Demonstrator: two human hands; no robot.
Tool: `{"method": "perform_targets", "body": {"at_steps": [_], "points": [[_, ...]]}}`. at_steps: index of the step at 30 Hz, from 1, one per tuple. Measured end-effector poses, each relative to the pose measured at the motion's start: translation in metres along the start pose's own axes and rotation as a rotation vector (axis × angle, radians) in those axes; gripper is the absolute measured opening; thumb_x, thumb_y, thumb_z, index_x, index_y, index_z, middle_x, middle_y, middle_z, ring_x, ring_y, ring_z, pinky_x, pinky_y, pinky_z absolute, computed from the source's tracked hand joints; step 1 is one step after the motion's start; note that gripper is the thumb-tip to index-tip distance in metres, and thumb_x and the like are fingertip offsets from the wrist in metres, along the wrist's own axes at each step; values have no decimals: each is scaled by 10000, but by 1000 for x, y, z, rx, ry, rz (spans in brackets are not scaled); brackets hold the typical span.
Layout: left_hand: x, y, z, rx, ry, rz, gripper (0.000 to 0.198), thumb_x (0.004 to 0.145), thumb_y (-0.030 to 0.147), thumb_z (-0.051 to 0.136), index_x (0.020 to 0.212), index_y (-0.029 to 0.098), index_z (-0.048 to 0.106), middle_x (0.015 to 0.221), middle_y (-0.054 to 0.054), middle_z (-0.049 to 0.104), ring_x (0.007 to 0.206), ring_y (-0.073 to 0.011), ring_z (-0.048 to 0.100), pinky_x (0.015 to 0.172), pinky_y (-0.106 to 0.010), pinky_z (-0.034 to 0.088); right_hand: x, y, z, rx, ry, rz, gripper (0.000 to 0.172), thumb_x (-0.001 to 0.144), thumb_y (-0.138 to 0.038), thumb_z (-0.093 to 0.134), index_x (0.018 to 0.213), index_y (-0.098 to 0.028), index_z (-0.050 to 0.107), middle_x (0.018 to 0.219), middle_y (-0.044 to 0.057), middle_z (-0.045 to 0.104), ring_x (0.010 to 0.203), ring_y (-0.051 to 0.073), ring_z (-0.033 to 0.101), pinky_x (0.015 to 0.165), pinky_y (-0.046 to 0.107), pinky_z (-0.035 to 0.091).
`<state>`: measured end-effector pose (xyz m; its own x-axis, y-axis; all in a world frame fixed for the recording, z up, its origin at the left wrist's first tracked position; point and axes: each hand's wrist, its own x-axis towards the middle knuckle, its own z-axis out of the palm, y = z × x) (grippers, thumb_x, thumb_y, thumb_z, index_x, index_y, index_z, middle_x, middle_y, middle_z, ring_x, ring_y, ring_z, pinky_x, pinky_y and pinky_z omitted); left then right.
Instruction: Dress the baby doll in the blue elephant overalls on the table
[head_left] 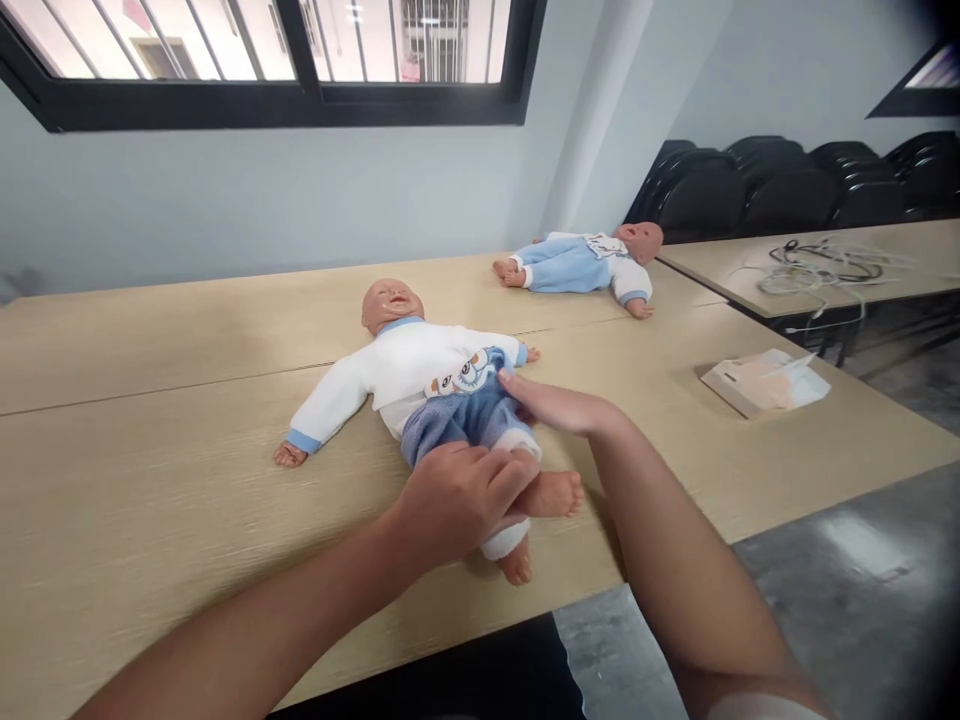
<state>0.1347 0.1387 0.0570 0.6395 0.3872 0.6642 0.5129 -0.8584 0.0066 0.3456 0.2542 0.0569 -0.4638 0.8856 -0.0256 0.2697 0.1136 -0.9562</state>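
A baby doll (409, 355) in a white long-sleeved top lies on its back on the table, head away from me and arms spread. Blue trousers (454, 420) with an animal face on the front and white cuffs cover its legs, bunched at the waist. My left hand (457, 495) is closed around the cuff and lower leg on the right, beside a bare foot (556, 494). At the right hip, my right hand (551, 402) has its thumb on the trousers; its other fingers are mostly hidden behind the cloth. The second foot (516, 565) points towards me.
Another doll (577, 262) in blue and white lies at the table's (150, 420) far right. A tissue pack (765, 382) is near the right edge. Tangled cables (825, 268) lie on a neighbouring table, with stacked black chairs (780, 185) behind. A barred window (300, 60) is above.
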Motion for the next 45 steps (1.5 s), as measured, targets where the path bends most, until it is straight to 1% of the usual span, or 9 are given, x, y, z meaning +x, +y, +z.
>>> {"method": "perform_targets", "body": {"at_steps": [7, 10, 14, 17, 21, 29, 37, 41, 45], "points": [[0, 11, 14, -49, -82, 66, 201, 1045, 353, 565, 1109, 166, 598, 924, -52, 731, 734, -183, 680, 602, -335, 492, -5, -23, 28, -135, -73, -13, 898, 863, -427, 782, 1618, -249, 329, 1641, 95, 460, 1467, 319, 496, 1258, 509, 392], [-1, -3, 6, -106, -2, 31, 242, 1024, 393, 593, 1161, 193, 604, 961, -52, 745, 835, -207, 687, 760, -380, 525, -2, -17, 25, -136, -125, -41, 908, 837, -321, 770, 1626, -247, 326, 1652, 96, 448, 1459, 314, 515, 1241, 502, 427], [-9, -52, -14, 23, 235, -337, 151, 1004, 333, 584, 1079, 206, 616, 986, -79, 713, 957, -259, 629, 901, -455, 464, -2, -13, 15, -207, -175, -53, 932, 802, -226, 731, 1633, -227, 310, 1630, 105, 477, 1411, 325, 558, 1189, 489, 485], [-25, -87, -24, -50, 70, -633, 330, 1057, 465, 455, 939, 202, 614, 912, -74, 668, 893, -254, 572, 854, -438, 440, -3, -15, 12, -288, -166, -65, 935, 775, -174, 673, 1637, -228, 316, 1645, 96, 463, 1389, 334, 575, 1183, 504, 484], [-48, -96, -30, -409, -230, -697, 447, 1015, 624, 471, 1024, 205, 626, 1046, -80, 666, 1015, -263, 566, 940, -430, 456, -3, -15, 13, -342, -137, -95, 930, 796, -162, 594, 1668, -242, 281, 1704, 66, 378, 1486, 332, 480, 1247, 519, 397], [-74, -95, -28, -1042, -48, -979, 549, 970, 697, 535, 1224, 213, 590, 1186, -104, 687, 1130, -266, 629, 1029, -424, 501, -5, -14, 19, -434, -78, -14, 960, 796, -206, 607, 1683, -254, 245, 1699, 80, 380, 1453, 371, 520, 1207, 541, 429], [-84, -119, -30, -733, -172, -1114, 546, 940, 627, 599, 1275, 199, 556, 1169, -80, 668, 1031, -232, 632, 939, -377, 511, -4, -18, 25, -491, -82, 20, 951, 810, -216, 582, 1690, -219, 221, 1642, 108, 474, 1381, 377, 577, 1150, 523, 467], [-79, -113, -32, -544, -104, -1071, 507, 967, 592, 562, 1275, 189, 556, 1155, -81, 680, 1043, -254, 631, 929, -390, 519, -25, -23, 34, -671, 98, 15, 862, 882, -306, 588, 1675, -204, 267, 1536, 172, 578, 1296, 430, 612, 1062, 591, 492], [-76, -113, -46, -688, -358, -963, 473, 946, 636, 584, 1070, 191, 687, 1158, -87, 722, 1123, -304, 636, 1004, -426, 516, -92, -23, 68, -655, 481, -328, 393, 972, -305, 511, 1349, -283, 619, 1186, 146, 738, 1125, 385, 670, 976, 596, 515]]}}
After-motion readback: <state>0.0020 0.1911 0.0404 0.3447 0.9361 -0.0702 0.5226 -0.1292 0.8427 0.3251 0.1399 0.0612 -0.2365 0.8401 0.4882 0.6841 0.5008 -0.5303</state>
